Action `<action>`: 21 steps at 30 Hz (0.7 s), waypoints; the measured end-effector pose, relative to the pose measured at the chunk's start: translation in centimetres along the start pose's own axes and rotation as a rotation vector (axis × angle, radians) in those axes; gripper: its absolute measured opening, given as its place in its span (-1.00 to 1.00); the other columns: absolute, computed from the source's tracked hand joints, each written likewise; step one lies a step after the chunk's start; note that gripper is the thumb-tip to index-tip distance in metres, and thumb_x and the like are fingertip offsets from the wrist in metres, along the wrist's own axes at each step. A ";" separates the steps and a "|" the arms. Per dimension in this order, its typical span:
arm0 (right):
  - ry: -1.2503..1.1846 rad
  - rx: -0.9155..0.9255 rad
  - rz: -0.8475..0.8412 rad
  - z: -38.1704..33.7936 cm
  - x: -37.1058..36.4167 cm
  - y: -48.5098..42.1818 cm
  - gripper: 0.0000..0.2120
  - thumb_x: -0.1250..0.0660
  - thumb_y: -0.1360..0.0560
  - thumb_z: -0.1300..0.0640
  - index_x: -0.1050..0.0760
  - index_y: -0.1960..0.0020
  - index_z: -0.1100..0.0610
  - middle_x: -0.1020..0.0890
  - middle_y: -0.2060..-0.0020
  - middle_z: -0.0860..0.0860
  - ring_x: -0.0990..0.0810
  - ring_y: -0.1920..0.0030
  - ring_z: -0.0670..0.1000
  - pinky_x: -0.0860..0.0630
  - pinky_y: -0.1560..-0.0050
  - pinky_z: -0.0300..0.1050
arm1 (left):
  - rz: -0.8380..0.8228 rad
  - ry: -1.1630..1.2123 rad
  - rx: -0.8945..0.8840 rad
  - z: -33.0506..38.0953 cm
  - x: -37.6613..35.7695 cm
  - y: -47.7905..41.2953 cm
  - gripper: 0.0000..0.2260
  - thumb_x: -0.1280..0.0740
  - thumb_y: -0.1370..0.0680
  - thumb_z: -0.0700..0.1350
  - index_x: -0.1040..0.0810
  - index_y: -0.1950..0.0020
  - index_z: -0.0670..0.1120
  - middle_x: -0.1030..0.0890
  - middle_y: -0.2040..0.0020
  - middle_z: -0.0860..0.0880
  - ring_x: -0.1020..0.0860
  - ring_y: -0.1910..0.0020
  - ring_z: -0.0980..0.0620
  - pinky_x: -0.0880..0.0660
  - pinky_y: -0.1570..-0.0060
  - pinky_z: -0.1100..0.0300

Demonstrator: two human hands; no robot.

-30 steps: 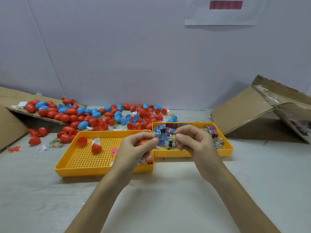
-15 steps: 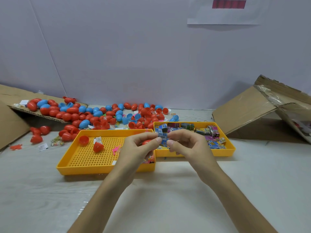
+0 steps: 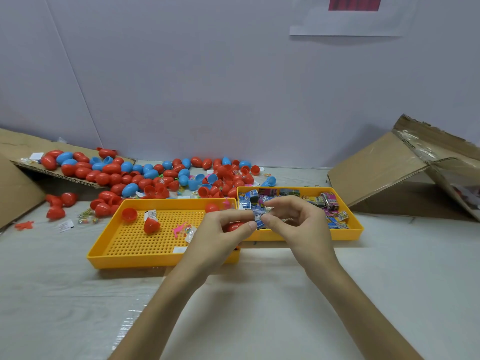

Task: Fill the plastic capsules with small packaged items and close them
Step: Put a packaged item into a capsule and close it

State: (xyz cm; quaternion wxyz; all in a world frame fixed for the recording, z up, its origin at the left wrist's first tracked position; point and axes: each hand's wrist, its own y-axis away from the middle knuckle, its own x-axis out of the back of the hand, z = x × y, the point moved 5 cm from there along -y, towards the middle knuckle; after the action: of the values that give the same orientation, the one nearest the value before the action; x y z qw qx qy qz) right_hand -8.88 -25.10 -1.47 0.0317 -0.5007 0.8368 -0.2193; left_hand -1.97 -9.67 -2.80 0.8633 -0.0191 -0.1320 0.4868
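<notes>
Red plastic shows inside the curl of your left hand (image 3: 220, 231): a red capsule half (image 3: 234, 226), cupped beneath the thumb, hovering over the seam where the two trays meet. Your right hand (image 3: 298, 224) meets it from three o'clock, thumb and forefinger pinched tight on a blue packet (image 3: 260, 220). Your left thumb and forefinger tips touch the packet's other end, so both hands are clamped and neither is free.

You look to be at the filling step, with the packet at the capsule but not yet inside. Which way the capsule's mouth faces I cannot tell; your fingers hide it.

Next, the packet probably needs folding or rolling small, then pressing down into the mouth with your right fingertips while the left steadies the shell. After that you will want a mating half. Loose red ones lie in the perforated tray (image 3: 98, 258) at nine o'clock. The packet tray (image 3: 359, 231) sits at two o'clock, and the heap of capsules (image 3: 145, 178) at ten.
</notes>
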 end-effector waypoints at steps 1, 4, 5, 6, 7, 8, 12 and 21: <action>-0.007 0.012 0.009 -0.1 0.0 0.0 -0.79 -0.56 -0.43 0.23 -0.66 0.06 -0.05 -0.71 0.22 -0.11 -0.68 0.14 -0.11 -0.60 0.10 -0.22 | 0.004 -0.013 0.006 -0.1 0.0 0.0 -0.85 -0.45 -0.56 -0.10 -0.70 -0.02 0.16 -0.67 0.05 0.27 -0.59 0.06 0.40 -0.50 0.25 0.46; -0.059 0.046 0.020 -0.4 -0.1 0.2 -0.79 -0.55 -0.43 0.26 -0.67 0.07 -0.03 -0.71 0.20 -0.09 -0.68 0.13 -0.09 -0.59 0.09 -0.25 | 0.010 -0.054 0.022 -0.3 0.0 -0.1 -0.80 -0.45 -0.56 -0.06 -0.69 -0.19 0.06 -0.62 -0.04 0.28 -0.57 0.04 0.43 -0.49 0.22 0.49; -0.066 0.059 0.028 -0.6 0.0 0.2 -0.79 -0.55 -0.44 0.26 -0.66 0.08 -0.03 -0.72 0.19 -0.09 -0.69 0.12 -0.09 -0.59 0.08 -0.25 | 0.016 -0.052 0.026 -0.3 0.0 -0.1 -0.80 -0.44 -0.56 -0.06 -0.68 -0.19 0.07 -0.62 -0.03 0.29 -0.57 0.06 0.42 -0.49 0.24 0.48; -0.064 0.072 0.034 -0.7 0.1 0.2 -0.79 -0.54 -0.44 0.26 -0.66 0.09 -0.04 -0.72 0.19 -0.10 -0.69 0.10 -0.09 -0.58 0.07 -0.26 | 0.022 -0.041 0.028 -0.2 0.1 0.0 -0.81 -0.44 -0.57 -0.05 -0.68 -0.17 0.09 -0.62 0.00 0.29 -0.58 0.08 0.41 -0.49 0.26 0.47; -0.061 0.081 0.037 -0.8 0.1 0.2 -0.79 -0.54 -0.44 0.26 -0.66 0.11 -0.06 -0.72 0.19 -0.11 -0.69 0.09 -0.09 -0.57 0.06 -0.27 | 0.026 -0.028 0.029 -0.2 0.1 0.0 -0.83 -0.44 -0.57 -0.05 -0.68 -0.14 0.13 -0.63 0.02 0.28 -0.60 0.12 0.39 -0.49 0.28 0.46; -0.066 0.087 0.035 -0.9 0.1 0.2 -0.78 -0.54 -0.45 0.26 -0.66 0.14 -0.07 -0.71 0.19 -0.12 -0.69 0.09 -0.09 -0.57 0.05 -0.27 | 0.030 -0.018 0.026 -0.1 0.1 0.0 -0.85 -0.44 -0.57 -0.06 -0.67 -0.09 0.17 -0.64 0.05 0.27 -0.61 0.16 0.36 -0.49 0.30 0.45; -0.102 0.089 0.007 -1.0 0.0 0.3 -0.77 -0.53 -0.45 0.27 -0.65 0.16 -0.07 -0.70 0.21 -0.09 -0.68 0.12 -0.07 -0.59 0.08 -0.22 | 0.037 -0.026 0.020 0.2 0.1 0.1 -0.87 -0.42 -0.58 -0.07 -0.68 -0.09 0.12 -0.67 0.14 0.20 -0.60 0.28 0.29 -0.47 0.34 0.43; -0.183 0.018 -0.046 -1.1 -0.2 0.2 -0.66 -0.48 -0.47 0.34 -0.67 0.16 -0.13 -0.71 0.21 -0.10 -0.63 0.20 -0.15 -0.51 0.20 -0.32 | 0.044 -0.032 -0.017 0.8 0.2 0.2 -0.88 -0.41 -0.58 -0.07 -0.66 -0.07 0.13 -0.68 0.16 0.19 -0.60 0.27 0.21 -0.49 0.32 0.37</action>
State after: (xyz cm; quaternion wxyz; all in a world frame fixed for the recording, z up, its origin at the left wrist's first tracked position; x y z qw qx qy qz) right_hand -9.29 -24.49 -0.55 0.1074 -0.5374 0.8168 -0.1806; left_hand -2.25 -9.42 -2.04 0.8501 -0.0218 -0.1494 0.5046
